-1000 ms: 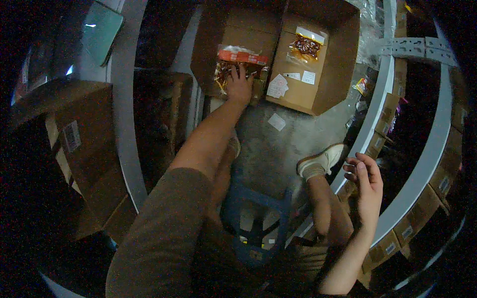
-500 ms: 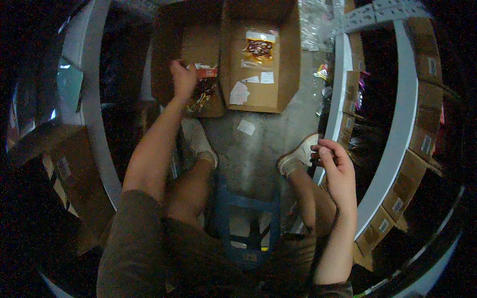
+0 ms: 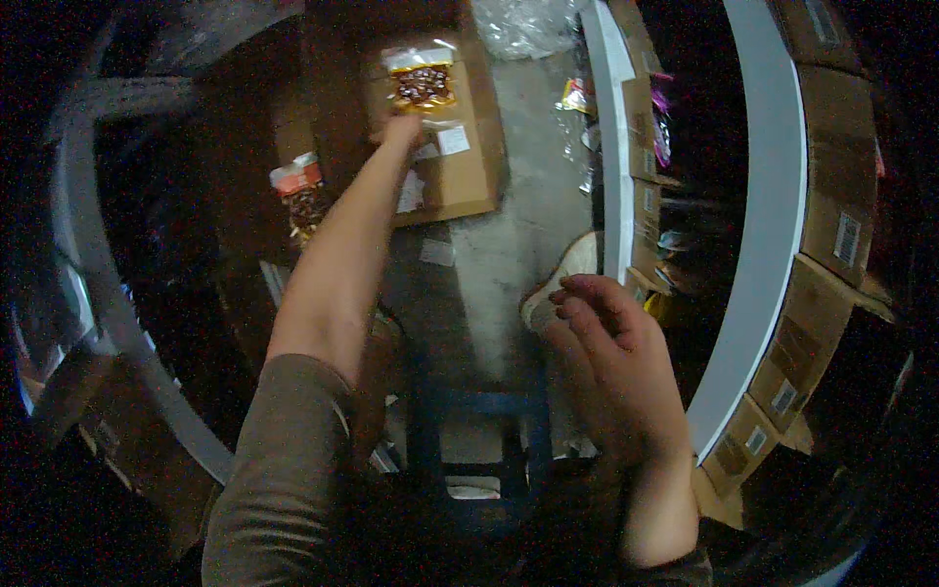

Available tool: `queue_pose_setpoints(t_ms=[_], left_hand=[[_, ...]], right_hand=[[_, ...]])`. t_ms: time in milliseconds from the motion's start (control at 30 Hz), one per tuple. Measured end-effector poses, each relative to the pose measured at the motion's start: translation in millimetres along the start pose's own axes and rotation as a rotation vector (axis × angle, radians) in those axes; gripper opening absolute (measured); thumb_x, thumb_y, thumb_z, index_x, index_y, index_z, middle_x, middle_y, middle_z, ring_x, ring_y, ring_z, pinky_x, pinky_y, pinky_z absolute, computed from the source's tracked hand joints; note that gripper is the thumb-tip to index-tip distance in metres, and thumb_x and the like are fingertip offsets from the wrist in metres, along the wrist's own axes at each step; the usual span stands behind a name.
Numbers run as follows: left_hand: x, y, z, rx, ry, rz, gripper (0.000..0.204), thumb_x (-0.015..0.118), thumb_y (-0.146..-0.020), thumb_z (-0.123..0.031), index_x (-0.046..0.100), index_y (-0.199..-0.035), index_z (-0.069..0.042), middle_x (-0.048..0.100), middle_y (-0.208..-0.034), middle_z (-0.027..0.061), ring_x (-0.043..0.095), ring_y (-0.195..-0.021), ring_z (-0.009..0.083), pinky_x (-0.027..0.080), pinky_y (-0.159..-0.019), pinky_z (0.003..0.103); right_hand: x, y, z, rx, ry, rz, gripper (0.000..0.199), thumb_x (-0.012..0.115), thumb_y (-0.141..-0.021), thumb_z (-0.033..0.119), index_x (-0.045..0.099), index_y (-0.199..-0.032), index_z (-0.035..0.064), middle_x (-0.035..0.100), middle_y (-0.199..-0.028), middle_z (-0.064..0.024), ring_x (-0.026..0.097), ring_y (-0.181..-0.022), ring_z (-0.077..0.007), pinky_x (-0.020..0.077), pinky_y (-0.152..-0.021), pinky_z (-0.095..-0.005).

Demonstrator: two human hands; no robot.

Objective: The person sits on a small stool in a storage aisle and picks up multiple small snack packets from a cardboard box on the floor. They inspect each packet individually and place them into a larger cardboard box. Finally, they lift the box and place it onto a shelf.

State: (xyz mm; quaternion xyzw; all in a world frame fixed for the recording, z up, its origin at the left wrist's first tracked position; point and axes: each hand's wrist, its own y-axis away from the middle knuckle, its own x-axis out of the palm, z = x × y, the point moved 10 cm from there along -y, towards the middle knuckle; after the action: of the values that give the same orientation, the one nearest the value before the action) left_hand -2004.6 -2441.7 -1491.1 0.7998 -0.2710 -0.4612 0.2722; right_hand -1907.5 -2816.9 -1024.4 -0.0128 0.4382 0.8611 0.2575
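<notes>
My left hand (image 3: 399, 129) reaches into the right-hand cardboard box (image 3: 445, 209). It is at the lower edge of a clear, yellow-trimmed packet of dark reddish-brown pieces (image 3: 424, 88). Blur hides whether its fingers grip the packet. Beside the hand, white paper slips (image 3: 453, 140) lie on the box floor. Above my right shoe, my right hand (image 3: 611, 328) hangs in the air with loosely bent fingers apart from the thumb and nothing visible in them. Left of my left forearm, another packet with a red-and-white top (image 3: 299, 178) lies in the left box.
A white shelf upright (image 3: 614, 147) and cartons (image 3: 841, 186) line the right side. Crumpled clear plastic (image 3: 528, 27) and a small yellow packet (image 3: 574, 95) lie on the floor by the shelf. A blue stool (image 3: 479, 401) stands between my legs.
My left hand has moved right, from the left box into the right box. My right hand has shifted slightly left, still loosely bent. The whole view has swung, moving the boxes left.
</notes>
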Motion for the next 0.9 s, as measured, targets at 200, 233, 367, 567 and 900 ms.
queue_pose_setpoints(t_ms=[200, 233, 367, 567, 900], left_hand=[[45.2, 77.1, -35.4, -0.122, 0.55, 0.336, 0.044, 0.067, -0.092, -0.032, 0.064, -0.121, 0.001, 0.069, -0.108, 0.0182, 0.068, -0.102, 0.0259, 0.057, -0.072, 0.042], [31.0, 81.7, -43.2, -0.093, 0.46, 0.311, 0.042, 0.068, -0.091, -0.032, 0.066, -0.118, 0.0, 0.07, -0.103, 0.0175, 0.069, -0.101, 0.0266, 0.056, -0.072, 0.041], [-37.1, 128.0, -101.2, 0.123, 0.208, -0.011, 0.037, 0.067, -0.09, -0.032, 0.072, -0.115, -0.005, 0.075, -0.101, 0.0148, 0.07, -0.096, 0.0261, 0.053, -0.08, 0.037], [-108.1, 269.2, -172.0, 0.425, 0.121, 0.149, 0.039, 0.062, -0.093, -0.022, 0.068, -0.128, -0.005, 0.075, -0.11, 0.0088, 0.068, -0.095, 0.0194, 0.051, -0.087, 0.031], [-211.8, 524.1, -169.5, 0.207, 0.881, 0.631, 0.05, 0.064, -0.097, -0.014, 0.051, -0.142, 0.001, 0.065, -0.119, 0.0055, 0.06, -0.101, 0.0108, 0.049, -0.088, 0.025]], right_hand=[[-17.8, 3.6, -12.1, 0.071, -0.222, -0.079, 0.025, 0.06, -0.1, 0.011, 0.062, -0.123, -0.0001, 0.069, -0.114, -0.0087, 0.063, -0.106, -0.0153, 0.0485, -0.095, -0.0283], [-16.9, 2.0, -8.9, 0.081, -0.226, -0.081, 0.025, 0.06, -0.1, 0.011, 0.062, -0.123, 0.0, 0.069, -0.114, -0.0086, 0.063, -0.106, -0.015, 0.0484, -0.095, -0.0281], [-16.4, -0.1, -5.2, 0.033, -0.151, -0.072, 0.027, 0.06, -0.101, 0.014, 0.062, -0.124, 0.0003, 0.069, -0.115, -0.0082, 0.063, -0.105, -0.0139, 0.0503, -0.091, -0.0283], [-28.5, -0.7, 12.6, -0.25, 0.122, -0.229, 0.039, 0.064, -0.099, 0.018, 0.057, -0.132, -0.0002, 0.066, -0.123, -0.0116, 0.063, -0.112, -0.02, 0.0514, -0.09, -0.0321], [14.2, 20.1, 58.7, -0.435, -0.175, 0.119, 0.043, 0.068, -0.095, 0.017, 0.058, -0.134, 0.0001, 0.065, -0.131, -0.0153, 0.062, -0.117, -0.0228, 0.0477, -0.103, -0.0361]])
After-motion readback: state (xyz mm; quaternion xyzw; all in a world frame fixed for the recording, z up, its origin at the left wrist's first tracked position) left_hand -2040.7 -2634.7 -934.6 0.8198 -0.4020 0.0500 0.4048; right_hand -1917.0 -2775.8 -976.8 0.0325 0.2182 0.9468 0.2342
